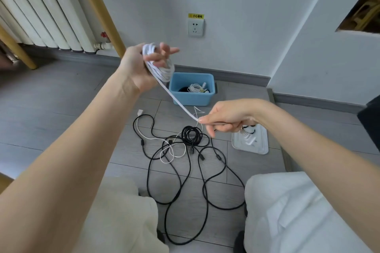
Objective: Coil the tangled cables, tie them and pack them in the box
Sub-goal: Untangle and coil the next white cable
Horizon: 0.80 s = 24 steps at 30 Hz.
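My left hand (144, 63) is raised and holds a coil of white flat cable (164, 70), looped around its fingers. The cable's free length runs taut down to my right hand (224, 117), which pinches it between thumb and fingers. On the floor below lies a tangle of black cables (191, 150) with a thin white cable (170, 150) mixed in. A blue box (191, 80) stands by the wall and holds a coiled white cable (197, 88) and something black.
The box's white lid (261, 144) lies on the floor to the right, with small ties on it. My knees in pale trousers frame the bottom. A wall socket (195, 27), a radiator (41, 16) and a wooden leg (96, 6) stand behind.
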Available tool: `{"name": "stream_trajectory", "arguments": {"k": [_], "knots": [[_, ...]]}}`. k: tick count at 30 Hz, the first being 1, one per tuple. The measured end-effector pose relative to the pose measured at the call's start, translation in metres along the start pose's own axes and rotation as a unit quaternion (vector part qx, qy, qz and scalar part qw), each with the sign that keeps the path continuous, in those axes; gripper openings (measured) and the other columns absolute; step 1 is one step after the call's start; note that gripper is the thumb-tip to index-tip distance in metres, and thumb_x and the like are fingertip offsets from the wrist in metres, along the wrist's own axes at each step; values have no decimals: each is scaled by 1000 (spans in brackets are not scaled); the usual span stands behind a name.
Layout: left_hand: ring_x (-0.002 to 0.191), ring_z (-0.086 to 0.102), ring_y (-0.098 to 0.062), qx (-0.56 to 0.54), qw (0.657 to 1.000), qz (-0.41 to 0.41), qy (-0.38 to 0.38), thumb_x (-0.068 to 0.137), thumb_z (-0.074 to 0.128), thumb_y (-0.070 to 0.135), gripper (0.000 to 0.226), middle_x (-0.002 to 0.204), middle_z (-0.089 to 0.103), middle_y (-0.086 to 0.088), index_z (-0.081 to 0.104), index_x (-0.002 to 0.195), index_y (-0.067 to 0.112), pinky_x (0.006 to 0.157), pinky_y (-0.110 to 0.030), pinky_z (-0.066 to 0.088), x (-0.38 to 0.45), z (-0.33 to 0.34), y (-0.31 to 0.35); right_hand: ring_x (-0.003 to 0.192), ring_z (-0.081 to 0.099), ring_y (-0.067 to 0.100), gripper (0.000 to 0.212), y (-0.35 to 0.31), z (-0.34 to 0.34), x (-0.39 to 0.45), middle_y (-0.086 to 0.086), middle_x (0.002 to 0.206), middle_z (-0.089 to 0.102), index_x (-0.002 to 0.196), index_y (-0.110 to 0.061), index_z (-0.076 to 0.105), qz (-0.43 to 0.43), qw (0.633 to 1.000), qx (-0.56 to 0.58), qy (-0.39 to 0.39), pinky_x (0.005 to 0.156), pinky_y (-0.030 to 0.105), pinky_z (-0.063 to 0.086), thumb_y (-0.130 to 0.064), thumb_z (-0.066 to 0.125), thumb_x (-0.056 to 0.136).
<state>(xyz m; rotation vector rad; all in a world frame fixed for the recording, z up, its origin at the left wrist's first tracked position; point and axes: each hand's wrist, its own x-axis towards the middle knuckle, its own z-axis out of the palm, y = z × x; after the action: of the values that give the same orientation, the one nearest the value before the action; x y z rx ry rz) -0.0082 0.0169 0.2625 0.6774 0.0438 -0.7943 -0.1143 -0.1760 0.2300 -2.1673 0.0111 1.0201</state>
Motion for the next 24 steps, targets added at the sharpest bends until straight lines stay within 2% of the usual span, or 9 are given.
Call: {"name": "stream_trajectory", "arguments": {"k": [2,4,7,11,13,15,18,22,24], "knots": [[35,41,-11,42,978,-150,-136,99,23,22,54,60,57,-11,41,124,-23,44,-20,43,-2,0,-6,35,22,12,53,4,0,4,-8,33,30,53,-16,48,36,991,-62,110,41,19,24,-52,48,91],[34,34,-10,147,935,-256,-196,99,26,31,61,58,54,-11,43,122,-22,39,-22,41,-5,1,-17,36,27,12,58,7,-4,7,-9,30,30,46,-18,36,33,971,-100,215,42,22,26,-57,55,85],[27,29,-2,379,866,-304,-117,96,25,43,65,47,46,-1,56,110,-12,31,-14,28,-14,6,-45,43,26,13,64,5,-9,8,-5,43,30,45,-18,29,44,938,-156,307,45,28,21,-63,64,72],[36,41,-9,547,771,-327,1,101,21,45,59,62,61,-7,54,102,-4,39,-17,38,-15,-14,-64,50,37,15,54,-1,-13,9,-4,48,38,46,-18,40,14,923,-148,354,50,26,31,-52,72,71],[42,49,-13,542,787,-289,63,101,21,44,54,74,68,-13,50,96,-1,43,-20,44,-12,-20,-64,46,40,14,36,-6,-15,5,-1,48,44,53,-15,58,-44,938,-76,336,43,20,34,-38,70,79],[47,56,-16,465,848,-233,100,102,20,42,46,82,70,-16,44,101,3,48,-23,50,-9,-23,-59,41,40,11,23,-15,-15,-3,1,51,51,72,-3,69,-116,945,40,302,39,19,33,-20,63,87],[56,65,-19,296,935,-149,127,100,17,47,52,87,70,-17,45,119,7,62,-26,52,-3,-24,-50,40,43,7,18,-23,-12,-12,4,65,62,94,7,67,-199,932,139,269,40,19,37,-5,54,90],[91,64,-22,164,980,-64,95,96,24,57,70,113,64,-13,34,140,3,83,-33,46,4,-14,-41,45,48,8,16,-24,-4,-7,11,86,69,101,1,67,-231,929,179,225,42,19,41,-4,58,88],[85,63,-15,162,983,-30,78,93,36,56,59,95,67,-4,45,124,7,85,-30,46,7,-6,-42,50,56,9,15,-21,1,-2,10,83,70,101,1,65,-233,929,203,205,48,19,47,-4,60,88]]}}
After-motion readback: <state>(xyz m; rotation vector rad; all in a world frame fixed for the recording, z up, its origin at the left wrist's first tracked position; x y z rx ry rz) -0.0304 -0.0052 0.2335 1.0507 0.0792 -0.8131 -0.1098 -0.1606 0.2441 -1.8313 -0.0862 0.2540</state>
